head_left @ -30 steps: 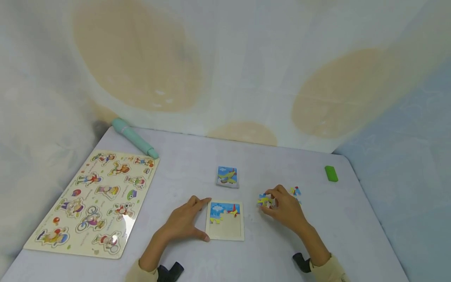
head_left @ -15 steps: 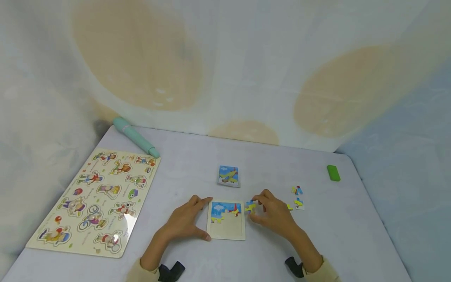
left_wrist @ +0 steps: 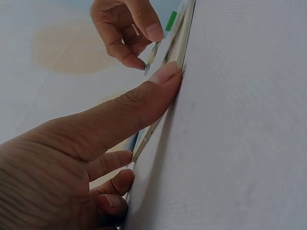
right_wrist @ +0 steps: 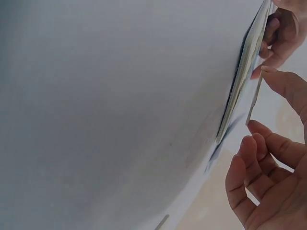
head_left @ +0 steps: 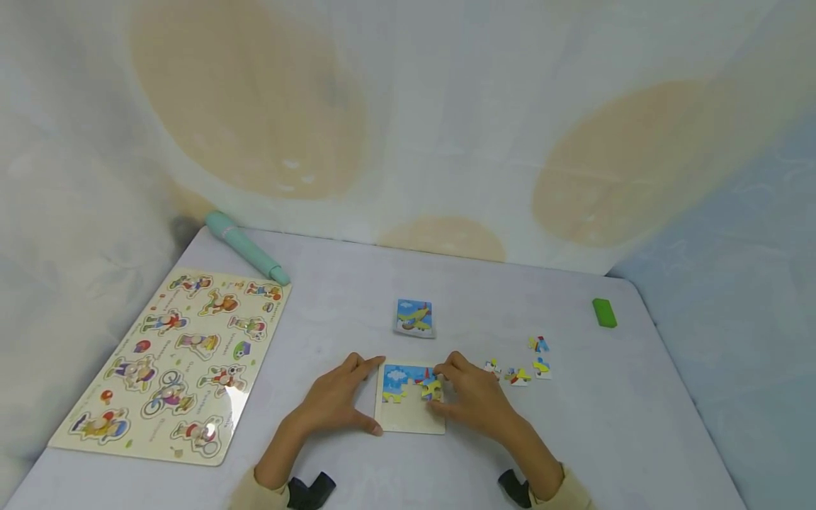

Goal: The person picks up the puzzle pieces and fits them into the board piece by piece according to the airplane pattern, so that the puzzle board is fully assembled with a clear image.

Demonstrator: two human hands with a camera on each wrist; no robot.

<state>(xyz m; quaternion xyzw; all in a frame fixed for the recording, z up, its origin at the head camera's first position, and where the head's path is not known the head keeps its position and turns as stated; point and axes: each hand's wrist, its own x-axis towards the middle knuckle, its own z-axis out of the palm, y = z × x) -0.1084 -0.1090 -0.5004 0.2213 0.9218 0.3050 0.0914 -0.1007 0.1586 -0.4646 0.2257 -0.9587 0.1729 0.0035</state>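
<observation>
My right hand [head_left: 477, 398] pinches a yellow and blue jigsaw piece [head_left: 431, 389] between thumb and index finger, over the right side of a small puzzle board [head_left: 411, 423]. In the right wrist view the jigsaw piece [right_wrist: 255, 98] is seen edge-on, held slightly above the board [right_wrist: 244, 72]. Blue sky pieces and a red plane tail line the board's upper part; its lower part is bare. At the board's left side, my left hand [head_left: 331, 398] touches the edge with fairly straight thumb and index finger, the two tips near the corners.
Several loose jigsaw pieces [head_left: 518, 377] lie right of the board. Behind it sits a small plane picture box [head_left: 414, 318]. A large picture board [head_left: 210, 361] covers the left side, with a teal microphone-like stick [head_left: 245, 246] beyond. A green block [head_left: 604, 312] lies far right.
My right hand has carried the jigsaw piece leftward from the loose pieces to over the board's right side. The left hand stays at the board's left edge.
</observation>
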